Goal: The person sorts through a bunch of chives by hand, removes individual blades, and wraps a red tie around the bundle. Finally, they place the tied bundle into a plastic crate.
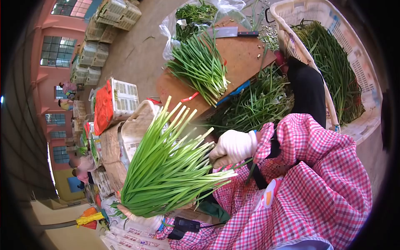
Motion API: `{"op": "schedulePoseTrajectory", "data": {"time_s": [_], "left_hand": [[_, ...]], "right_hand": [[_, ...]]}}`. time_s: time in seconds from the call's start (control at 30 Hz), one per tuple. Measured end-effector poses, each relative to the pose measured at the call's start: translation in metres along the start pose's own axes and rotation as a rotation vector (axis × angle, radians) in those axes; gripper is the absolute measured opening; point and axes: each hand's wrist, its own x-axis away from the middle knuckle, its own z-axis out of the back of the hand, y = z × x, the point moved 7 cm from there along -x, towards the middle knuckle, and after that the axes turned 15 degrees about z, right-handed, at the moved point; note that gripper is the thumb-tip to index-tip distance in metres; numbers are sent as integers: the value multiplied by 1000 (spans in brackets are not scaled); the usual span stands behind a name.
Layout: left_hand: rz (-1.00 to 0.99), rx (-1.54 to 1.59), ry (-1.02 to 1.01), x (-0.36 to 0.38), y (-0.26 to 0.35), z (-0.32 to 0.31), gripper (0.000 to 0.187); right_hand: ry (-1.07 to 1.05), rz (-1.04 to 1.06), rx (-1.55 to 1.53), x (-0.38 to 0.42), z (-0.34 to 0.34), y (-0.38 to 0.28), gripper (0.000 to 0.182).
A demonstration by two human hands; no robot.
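Note:
A large fanned bunch of green garlic chives [162,171] with pale stem ends lies across my left hand [139,214], which is closed around its leafy end. My right hand [233,146], in a white glove, is at the pale ends with its fingers curled against the stems; the fingertips are partly hidden. A tied-looking pile of chives [200,68] rests on a brown board [246,52]. Next to that pile lies a cleaver [233,32] with a black handle.
A big white plastic basket [287,37] holds more chives at upper right. Loose greens [262,100] lie beside the board. A clear plastic bag [168,35] with greens stands behind. Stacked crates [118,12] line the floor, and other people [85,162] are farther off.

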Motion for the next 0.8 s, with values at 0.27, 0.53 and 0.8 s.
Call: {"op": "schedulePoseTrajectory", "data": {"time_s": [0.27, 0.53, 0.8], "left_hand": [[-97, 85, -7, -5, -2, -5, 40], [-169, -51, 96, 3, 8, 15, 41], [-364, -612, 405, 21, 15, 33, 58]], "right_hand": [[-715, -387, 603, 99, 19, 41, 20], [236, -441, -312, 76, 17, 14, 38], [674, -534, -1312, 24, -56, 50, 32]]}}
